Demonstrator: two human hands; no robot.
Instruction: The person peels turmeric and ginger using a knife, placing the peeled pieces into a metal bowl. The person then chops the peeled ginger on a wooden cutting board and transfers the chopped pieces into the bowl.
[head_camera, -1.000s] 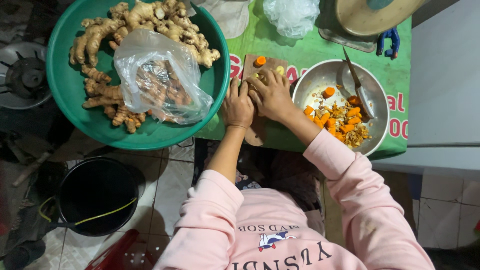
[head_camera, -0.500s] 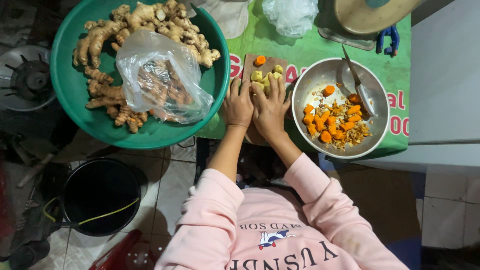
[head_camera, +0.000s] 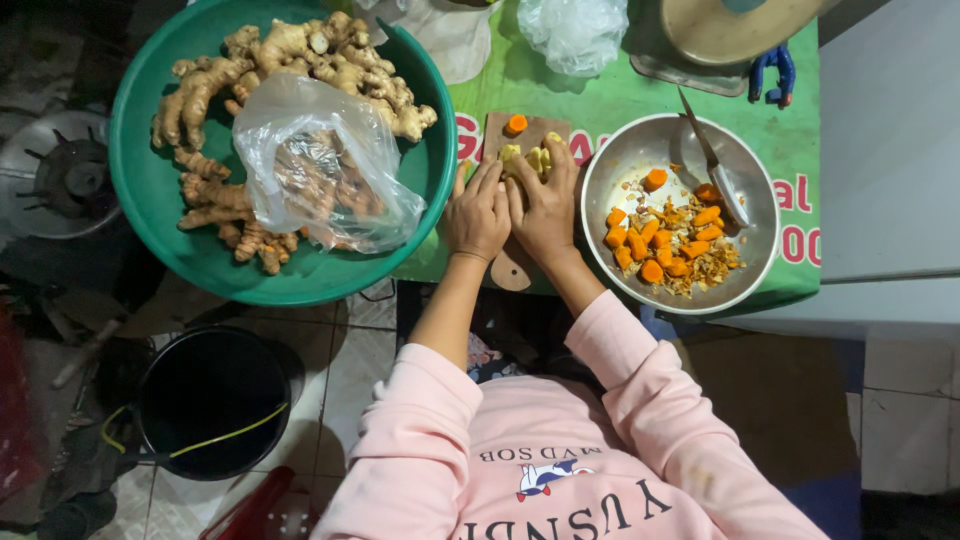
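My left hand (head_camera: 478, 212) and my right hand (head_camera: 546, 205) lie side by side, palms down, on a small wooden cutting board (head_camera: 514, 268). Their fingers are held together. Several pale yellow cut pieces (head_camera: 530, 158) sit at the fingertips, touched by both hands. One orange slice (head_camera: 516, 124) rests alone at the board's far end. Neither hand grips anything that I can see. A steel bowl (head_camera: 612, 160) just right of my right hand holds orange chunks and peelings (head_camera: 668, 240), with a knife (head_camera: 716, 172) leaning in it.
A big green basin (head_camera: 150, 190) at the left holds ginger roots (head_camera: 290, 50) and a clear plastic bag (head_camera: 320, 165) of roots. A green cloth (head_camera: 600, 95) covers the table. A black bucket (head_camera: 210, 400) stands on the tiled floor, and a burner (head_camera: 60, 175) lies at far left.
The pale yellow pieces, hidden under my hands a second ago, now show at my fingertips. Both hands have stayed together on the board.
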